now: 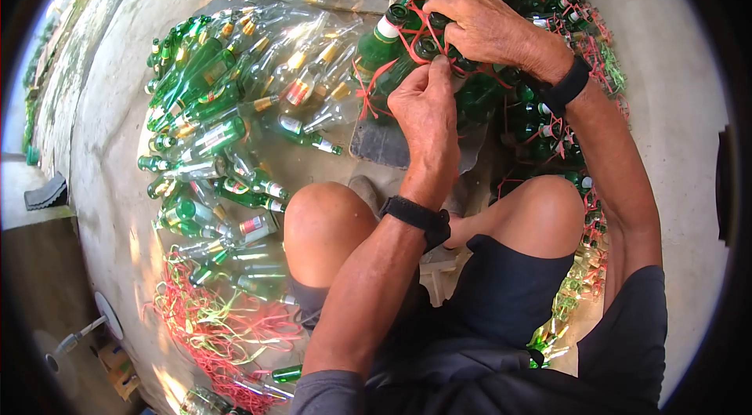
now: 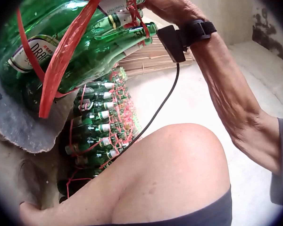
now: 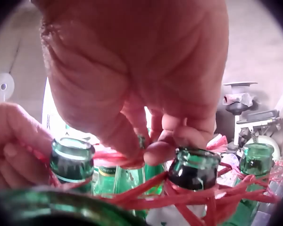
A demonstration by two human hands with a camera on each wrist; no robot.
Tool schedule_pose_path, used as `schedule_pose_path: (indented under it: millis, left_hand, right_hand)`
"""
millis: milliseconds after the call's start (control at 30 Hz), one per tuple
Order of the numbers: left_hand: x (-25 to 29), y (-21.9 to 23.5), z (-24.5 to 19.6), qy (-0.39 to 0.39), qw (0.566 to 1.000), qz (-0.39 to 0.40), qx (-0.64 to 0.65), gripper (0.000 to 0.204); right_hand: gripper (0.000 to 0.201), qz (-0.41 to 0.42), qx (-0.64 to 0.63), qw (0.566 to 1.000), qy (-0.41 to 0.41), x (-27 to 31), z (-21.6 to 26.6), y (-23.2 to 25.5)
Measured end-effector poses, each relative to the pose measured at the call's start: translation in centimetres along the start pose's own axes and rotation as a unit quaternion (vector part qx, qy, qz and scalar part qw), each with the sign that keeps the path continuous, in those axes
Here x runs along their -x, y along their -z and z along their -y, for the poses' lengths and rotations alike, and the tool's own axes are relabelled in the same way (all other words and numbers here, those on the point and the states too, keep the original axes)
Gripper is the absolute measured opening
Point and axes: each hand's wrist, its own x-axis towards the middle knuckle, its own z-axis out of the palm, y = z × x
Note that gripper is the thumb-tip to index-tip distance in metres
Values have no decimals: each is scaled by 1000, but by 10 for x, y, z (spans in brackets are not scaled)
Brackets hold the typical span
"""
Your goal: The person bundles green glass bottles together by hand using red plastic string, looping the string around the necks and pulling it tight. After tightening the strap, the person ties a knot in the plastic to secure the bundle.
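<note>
Upright green glass bottles (image 1: 378,48) stand bunched together before me, red plastic strip (image 1: 366,94) looped around their necks. My left hand (image 1: 427,109) pinches the strip between thumb and forefinger, beside a bottle mouth. Over the far necks, my right hand (image 1: 489,27) has its fingers curled down onto the strip; the right wrist view shows this right hand (image 3: 132,66) close above a green neck (image 3: 194,169). There the left hand (image 3: 19,146) grips strip at the left edge. A loose strip end (image 2: 68,52) hangs down the bottles in the left wrist view.
Under the bunch is a dark slab (image 1: 380,144). Loose green and clear bottles (image 1: 211,133) lie piled on the left. A tangle of red and green strips (image 1: 211,329) lies nearer me. Tied bottle bundles (image 2: 94,127) line the right side. My knees (image 1: 329,223) are close below.
</note>
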Motion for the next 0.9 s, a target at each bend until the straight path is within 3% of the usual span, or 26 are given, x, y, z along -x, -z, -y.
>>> schedule_pose_path:
  millis: [100,200,533,600,633,767,833,900]
  left_hand:
    - [2,-2,0,-32,999,-12,19,29]
    - [3,8,1,-19,1000,6,-17,36]
    - [2,14,0,-26,999,14,-35,33]
    - [2,12,-1,-40,999,-12,-22,26]
    - [2,12,-1,-39,999,-12,-22,26]
    - [4,14,-8,-28,999,-6,-26,27]
    - [4,17,-10,-33,999,1,-33,27]
    - [2,22,-8,-55,996,28,-66,28]
  right_hand:
    - [37,4,16,1000,-18,3,4,-1]
    - [41,5,11,1000,-17,5,2,-3]
    - [43,-10,-36,999,11,10,-2,0]
    - [41,-102,-34,994,17,18,9,2]
    - [41,-101,-35,994,17,23,18,6]
    - [34,-156,7,987,-28,44,53,10]
    - [28,-94,31,992,-78,54,58,-2]
    - [22,-113,19,989,-90,58,61,-12]
